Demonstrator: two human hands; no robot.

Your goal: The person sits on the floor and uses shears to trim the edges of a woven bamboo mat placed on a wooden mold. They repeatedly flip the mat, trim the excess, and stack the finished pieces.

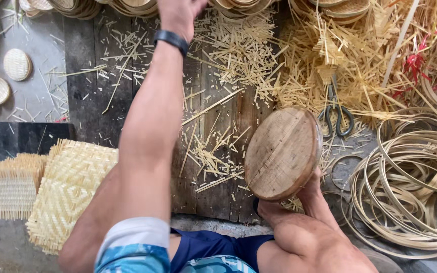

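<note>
- Below me lies a dark, worn wooden plank worktop (102,96) on a grey floor, strewn with pale bamboo offcuts (238,55).
- My left hand (180,15) is stretched to the far edge of the scene, toward a row of stacked round woven bamboo trays (127,6); the fingers run out of view, so I cannot tell whether they grip anything. A black wristband (171,40) sits on that wrist.
- My right hand (307,189) is near me on the right, closed on the lower edge of a round, flat, brown wooden disc (281,151). The disc is tilted, its face turned up toward me, above the near right part of the worktop.
- Just beyond the disc, grey metal scissors (336,114) lie among the loose strips.
- To the right, a heap of thin, pale bamboo hoops (416,177) rests on the floor.
- On the near left lie two square woven bamboo mats (67,187) with fringed edges, one overlapping the other.
- At the far left, small round woven baskets (16,64) sit on the floor.
</note>
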